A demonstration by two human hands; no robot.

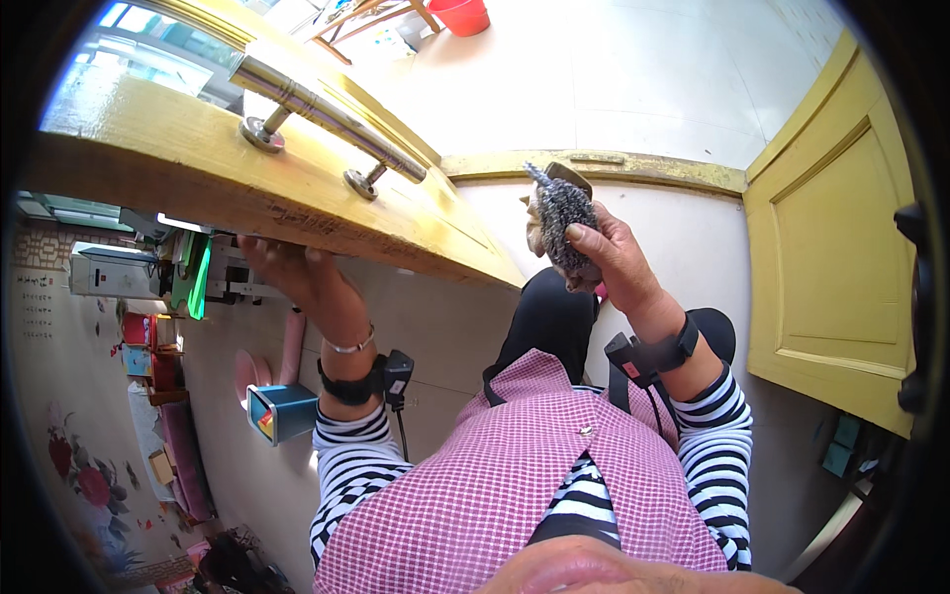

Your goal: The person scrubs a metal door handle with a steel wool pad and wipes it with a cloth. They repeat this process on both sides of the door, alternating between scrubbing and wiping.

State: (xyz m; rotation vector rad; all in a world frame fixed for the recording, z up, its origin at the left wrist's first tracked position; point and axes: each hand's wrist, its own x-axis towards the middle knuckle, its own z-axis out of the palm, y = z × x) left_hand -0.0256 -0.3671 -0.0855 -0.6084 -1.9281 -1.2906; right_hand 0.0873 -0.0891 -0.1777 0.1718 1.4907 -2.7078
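Note:
A yellow wooden door (386,215) with a metal bar handle (326,111) stands edge-on at the left. My left hand (297,278) is on the door's inner side, partly hidden behind its edge, with no held object visible; the contact cannot be told. My right hand (616,256) grips a grey, fuzzy scrubbing pad (565,223) together with a brownish crumpled cloth (536,234). The pad is held in the air in front of the doorway, to the right of the handle, apart from the door.
A second yellow panelled door leaf (835,237) stands at the right. A worn yellow threshold (653,169) crosses the floor between the leaves. Beyond it are a red bucket (464,16) and a wooden stand (371,16). A blue bin (286,416) stands on the floor at the left.

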